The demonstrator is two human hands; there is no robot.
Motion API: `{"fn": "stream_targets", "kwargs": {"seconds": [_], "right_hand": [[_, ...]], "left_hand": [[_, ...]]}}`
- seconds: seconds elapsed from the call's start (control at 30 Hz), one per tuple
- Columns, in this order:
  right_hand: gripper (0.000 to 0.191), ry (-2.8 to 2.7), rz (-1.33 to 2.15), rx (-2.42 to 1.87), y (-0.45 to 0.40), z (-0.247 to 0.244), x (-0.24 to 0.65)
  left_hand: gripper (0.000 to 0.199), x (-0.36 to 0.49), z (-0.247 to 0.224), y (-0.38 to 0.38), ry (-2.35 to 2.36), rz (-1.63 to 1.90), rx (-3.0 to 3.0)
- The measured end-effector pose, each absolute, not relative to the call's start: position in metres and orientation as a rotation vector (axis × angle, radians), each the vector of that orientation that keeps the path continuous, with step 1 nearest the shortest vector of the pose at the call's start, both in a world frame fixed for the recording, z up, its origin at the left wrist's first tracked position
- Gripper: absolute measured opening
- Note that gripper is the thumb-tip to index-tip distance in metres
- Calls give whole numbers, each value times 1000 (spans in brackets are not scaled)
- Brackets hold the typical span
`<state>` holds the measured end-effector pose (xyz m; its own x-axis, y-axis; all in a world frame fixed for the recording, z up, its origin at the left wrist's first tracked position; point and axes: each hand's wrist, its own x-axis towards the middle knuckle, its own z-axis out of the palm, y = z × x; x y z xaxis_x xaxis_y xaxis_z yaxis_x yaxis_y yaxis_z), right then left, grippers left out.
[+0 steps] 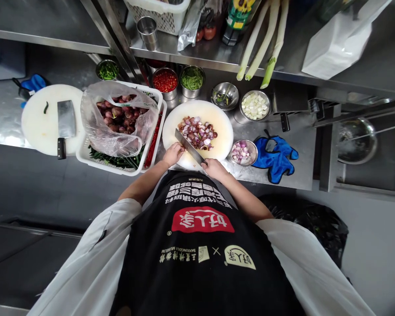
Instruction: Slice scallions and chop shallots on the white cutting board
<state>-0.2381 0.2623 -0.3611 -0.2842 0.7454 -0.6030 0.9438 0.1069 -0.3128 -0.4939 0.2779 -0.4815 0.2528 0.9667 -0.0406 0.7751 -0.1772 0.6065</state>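
A round white cutting board [222, 120] lies in front of me with a pile of purple shallots [197, 131] on it. My right hand [215, 169] is closed round the handle of a knife [190, 147], whose blade slants up and left across the board beside the pile. At the board's front left edge is my left hand [174, 153], fingers bent together near the blade; whatever lies under the fingertips is too small to name. Just right of the board stands a metal bowl of peeled shallots [242, 152].
Left stands a white basket [110, 169] with a bag of shallots [120, 114] and chillies, beyond it a second board [36, 116] with a cleaver [66, 119]. Metal bowls line the back below a shelf [213, 55] bearing leeks [261, 44]. Blue gloves [276, 158] lie right.
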Motion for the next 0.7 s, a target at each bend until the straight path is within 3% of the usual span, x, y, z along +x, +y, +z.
{"fn": "stream_targets", "kwargs": {"seconds": [0.27,0.7], "right_hand": [[35,2062,-962,1676,277,-379,-263],[34,2094,-784,1696,253,-344,-232]], "left_hand": [[22,-490,-467,277,1766,419,1901],[27,-491,-479,277,1611,464,2091]]}}
